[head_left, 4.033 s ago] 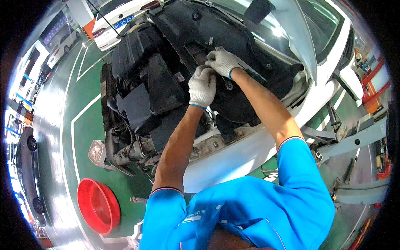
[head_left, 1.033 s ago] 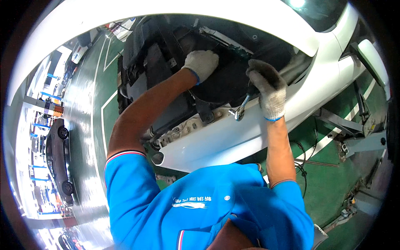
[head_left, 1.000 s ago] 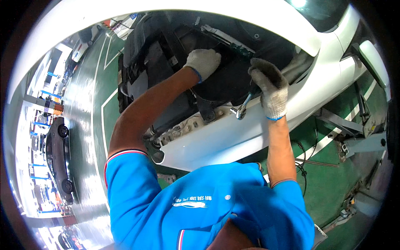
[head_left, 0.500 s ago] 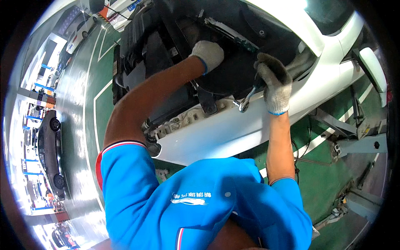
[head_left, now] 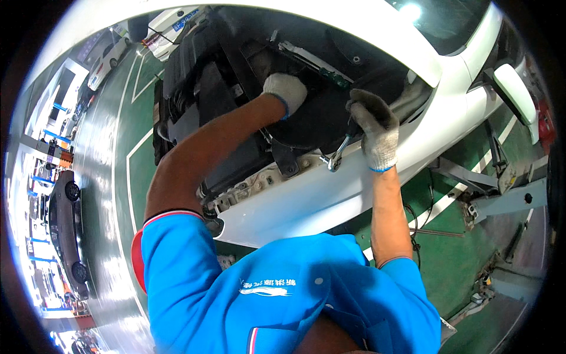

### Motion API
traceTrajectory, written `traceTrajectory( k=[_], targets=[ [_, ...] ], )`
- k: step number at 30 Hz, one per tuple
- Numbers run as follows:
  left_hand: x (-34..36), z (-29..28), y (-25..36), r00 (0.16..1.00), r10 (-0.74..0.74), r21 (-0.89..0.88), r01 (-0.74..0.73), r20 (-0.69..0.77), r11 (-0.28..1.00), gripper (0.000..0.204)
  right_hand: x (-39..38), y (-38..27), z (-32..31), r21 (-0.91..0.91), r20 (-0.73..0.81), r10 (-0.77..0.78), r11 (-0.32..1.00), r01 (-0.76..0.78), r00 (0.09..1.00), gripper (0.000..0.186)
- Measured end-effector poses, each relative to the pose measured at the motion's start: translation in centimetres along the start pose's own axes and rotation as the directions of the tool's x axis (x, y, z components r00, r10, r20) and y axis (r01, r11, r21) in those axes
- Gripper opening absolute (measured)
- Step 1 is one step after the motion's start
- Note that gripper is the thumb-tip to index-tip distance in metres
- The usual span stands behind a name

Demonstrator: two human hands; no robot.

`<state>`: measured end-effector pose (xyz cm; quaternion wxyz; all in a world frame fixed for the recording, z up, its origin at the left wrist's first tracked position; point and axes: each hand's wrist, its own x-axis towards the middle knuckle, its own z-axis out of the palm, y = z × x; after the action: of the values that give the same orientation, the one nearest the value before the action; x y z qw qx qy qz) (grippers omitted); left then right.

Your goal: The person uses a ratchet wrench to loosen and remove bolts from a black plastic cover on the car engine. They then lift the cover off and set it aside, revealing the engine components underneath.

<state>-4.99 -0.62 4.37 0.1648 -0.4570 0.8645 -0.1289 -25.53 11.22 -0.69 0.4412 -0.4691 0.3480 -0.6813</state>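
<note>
My left hand [head_left: 285, 94], in a pale knitted work glove, reaches over the dark engine bay [head_left: 306, 123] of a white car. Its fingers point down and away, out of sight, so what they touch cannot be made out. My right hand [head_left: 376, 130], in a grey-and-white glove, is closed around the handle of a ratchet wrench [head_left: 333, 161]. The shiny ratchet head sticks out below the fist, above the white fender [head_left: 318, 197]. Beyond both hands lies a long tool with a green handle [head_left: 334, 77] on the black parts of the bay.
Overhead, the white raised hood [head_left: 236, 5] curves across the far side. The side mirror [head_left: 514, 97] stands out at right, above grey lift arms [head_left: 510, 197]. A cable [head_left: 415, 233] lies on the green floor. Other cars, one dark [head_left: 66, 227], are parked at left.
The whole view has shifted a little, so the car and both hands sit slightly farther left and lower. Against the car, my hands and the ratchet wrench hold nearly the same places.
</note>
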Motion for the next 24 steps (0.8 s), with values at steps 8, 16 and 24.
traceTrajectory(
  k=[8,16,24],
  targets=[
    [0.2,1.1,-0.4,0.986,0.133,0.113,-0.121,-0.105,0.986,0.018,-0.4,-0.2,0.2,0.021,-0.003,-0.011,1.0,0.011,1.0,0.029],
    [0.0,-0.4,-0.7,0.999,0.033,0.066,-0.035,0.03,0.997,0.018,0.1,0.4,-0.5,-0.143,0.046,-0.137,0.979,0.143,0.989,0.029],
    [0.0,1.0,0.3,0.991,0.056,0.016,-0.054,-0.125,0.998,0.016,-0.4,0.0,0.0,0.016,-0.013,-0.009,1.0,0.009,1.0,0.03]
  ],
)
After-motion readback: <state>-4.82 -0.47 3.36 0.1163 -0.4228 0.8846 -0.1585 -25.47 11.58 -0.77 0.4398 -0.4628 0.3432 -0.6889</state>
